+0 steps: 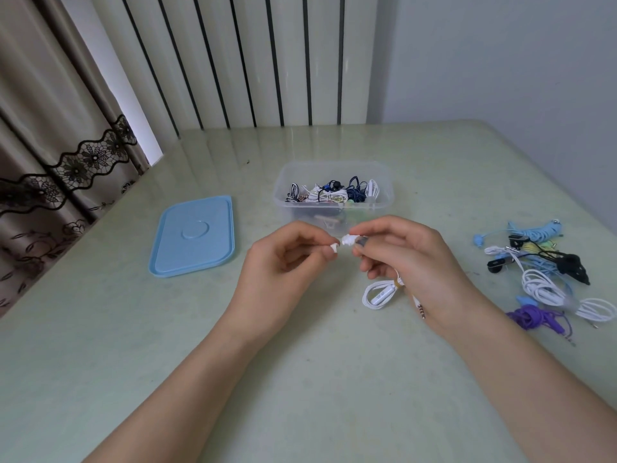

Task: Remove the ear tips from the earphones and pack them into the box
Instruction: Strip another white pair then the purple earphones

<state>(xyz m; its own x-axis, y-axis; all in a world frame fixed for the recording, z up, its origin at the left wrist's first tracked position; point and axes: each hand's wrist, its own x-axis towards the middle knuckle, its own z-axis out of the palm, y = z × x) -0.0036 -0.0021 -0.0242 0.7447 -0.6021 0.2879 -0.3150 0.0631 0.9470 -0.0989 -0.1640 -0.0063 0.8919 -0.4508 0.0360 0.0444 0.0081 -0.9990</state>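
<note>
Pale green table [300, 379] filling the lower frame, far edge meeting a ribbed white wall panel [233, 61] at upper centre, left edge running diagonally along a lace-trimmed curtain [66, 155] at the left. Broad bare surface in the lower half, crossed only by two forearms; open room also between lid and hands. At centre frame, left hand [283, 259] pinched shut on a small white ear tip [334, 246], thumb and forefinger closed around it, other fingers curled. Just right of it, right hand [407, 259] gripping a white earbud [350, 241] at its fingertips, tip and bud a small gap apart. Below the right hand, the same white earphone cable [380, 294] looped on the table with its inline remote, plug end poking out beside the wrist. Directly behind the hands, one clear plastic box [334, 195], open, holding a tangle of white, black and blue earphones (individual sets too knotted to count). One blue lid [193, 237] lying flat at centre left, well apart from the box. At the right edge of the frame, a loose pile of earphones [541, 275] in light blue, black, white and purple, about five bundles, near the right forearm.
</note>
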